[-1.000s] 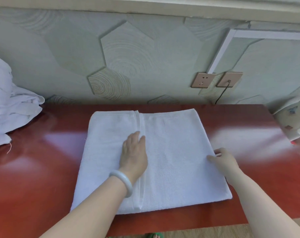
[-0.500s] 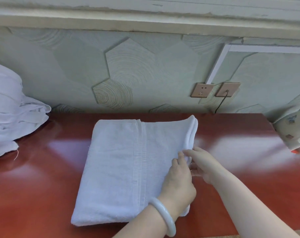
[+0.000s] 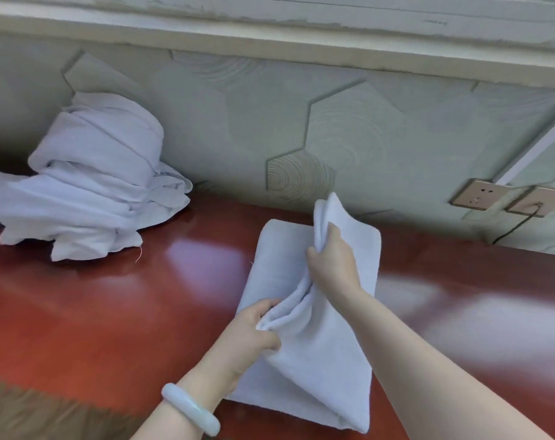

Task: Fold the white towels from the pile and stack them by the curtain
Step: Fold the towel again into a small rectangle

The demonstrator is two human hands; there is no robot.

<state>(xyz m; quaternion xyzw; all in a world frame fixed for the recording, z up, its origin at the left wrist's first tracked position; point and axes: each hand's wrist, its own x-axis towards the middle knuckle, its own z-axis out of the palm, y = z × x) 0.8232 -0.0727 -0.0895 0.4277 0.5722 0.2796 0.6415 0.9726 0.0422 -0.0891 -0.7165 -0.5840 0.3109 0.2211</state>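
A white towel (image 3: 320, 363) lay just right of the frame's centre and ran down toward the lower edge. It was folded into a long narrow strip on the glossy red tabletop (image 3: 111, 312). Its near end and its far left corner rested flat on the wood, while the top layer was lifted along the middle into a soft ridge.

The left hand (image 3: 257, 328) came up from the bottom of the frame. Its grip was closed on the raised layer at the towel's left edge, with fingers and thumb pinching the cloth between them. The right hand (image 3: 333, 262) reached in from the lower right and sat higher in the frame. Its grip was closed round the far part of the same layer, and a bunched end of cloth stood up above its fingers, clear of the tabletop. Both forearms were bare, and a pale bangle (image 3: 190, 414) circled the left wrist.

In the upper left of the frame the pile of white towels (image 3: 91, 185) sat crumpled on the tabletop against the wall (image 3: 238, 122), well apart from the held towel. The wall was pale green with raised hexagon panels. Near the right edge two tan wall sockets (image 3: 477, 198) sat side by side, and a dark cable (image 3: 517, 225) hung from the right-hand one. The whole frame was somewhat blurred.
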